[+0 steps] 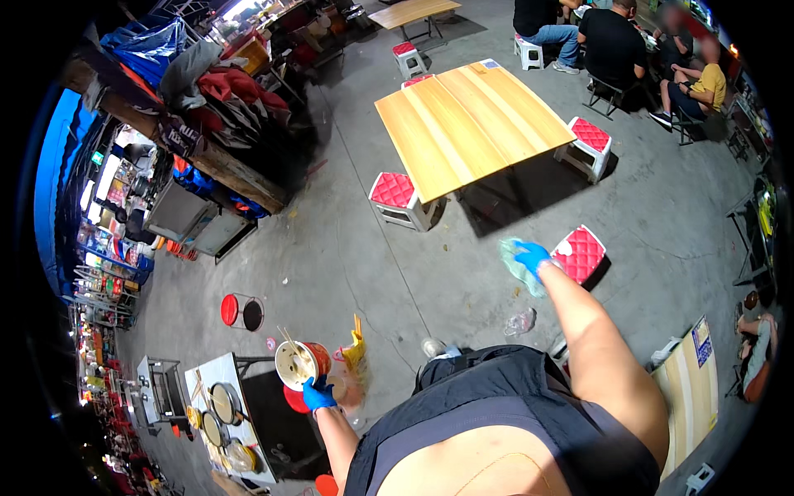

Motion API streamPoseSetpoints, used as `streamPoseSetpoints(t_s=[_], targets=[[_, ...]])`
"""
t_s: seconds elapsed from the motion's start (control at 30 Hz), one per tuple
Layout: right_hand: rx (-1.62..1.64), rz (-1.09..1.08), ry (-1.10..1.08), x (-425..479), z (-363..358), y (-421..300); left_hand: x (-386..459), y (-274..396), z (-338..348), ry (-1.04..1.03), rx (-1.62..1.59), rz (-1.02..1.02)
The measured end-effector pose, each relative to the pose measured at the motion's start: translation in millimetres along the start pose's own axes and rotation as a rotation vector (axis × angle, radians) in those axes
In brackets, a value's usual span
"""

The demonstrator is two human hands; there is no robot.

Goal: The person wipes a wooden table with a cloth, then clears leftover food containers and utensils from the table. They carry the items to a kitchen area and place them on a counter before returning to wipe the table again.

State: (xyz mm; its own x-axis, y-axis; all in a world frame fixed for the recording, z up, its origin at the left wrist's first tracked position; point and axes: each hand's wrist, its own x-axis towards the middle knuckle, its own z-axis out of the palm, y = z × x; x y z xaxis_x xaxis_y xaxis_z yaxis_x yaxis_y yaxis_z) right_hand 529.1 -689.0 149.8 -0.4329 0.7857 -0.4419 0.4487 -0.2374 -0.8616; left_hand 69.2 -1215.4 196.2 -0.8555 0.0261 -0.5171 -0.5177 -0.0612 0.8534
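Observation:
My left hand (319, 395), in a blue glove, grips a red and white tub (321, 359) by its side. Used chopsticks or skewers (287, 338) and pale scraps lie inside the tub. Out to the right, my gloved right hand (531, 258) holds a thin light-green cloth (516, 273) that hangs above the concrete floor. Just beyond that hand is a stool with a red quilted seat (583, 255), on which a small white piece lies.
Ahead is a wooden folding table (474, 124) with stools around it. At lower left, a white table (257, 456) holds bowls and bags. Crumpled clear plastic (520, 322) and a yellow bag (355, 353) are near floor level. Several people (614, 46) sit at upper right.

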Motion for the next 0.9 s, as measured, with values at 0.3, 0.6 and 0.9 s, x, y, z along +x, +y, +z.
streamPoseSetpoints(t_s=[0.3, 0.6, 0.9], targets=[[-0.583, 0.045, -0.059, 173, 130, -87, 190, 120, 156, -0.098, 0.092, -0.050], [-0.954, 0.816, -0.430, 147, 163, -110, 387, 272, 359, -0.260, 0.098, 0.008], [-0.714, 0.530, -0.154, 502, 242, -293, 598, 366, 605, -0.425, 0.099, -0.039]])
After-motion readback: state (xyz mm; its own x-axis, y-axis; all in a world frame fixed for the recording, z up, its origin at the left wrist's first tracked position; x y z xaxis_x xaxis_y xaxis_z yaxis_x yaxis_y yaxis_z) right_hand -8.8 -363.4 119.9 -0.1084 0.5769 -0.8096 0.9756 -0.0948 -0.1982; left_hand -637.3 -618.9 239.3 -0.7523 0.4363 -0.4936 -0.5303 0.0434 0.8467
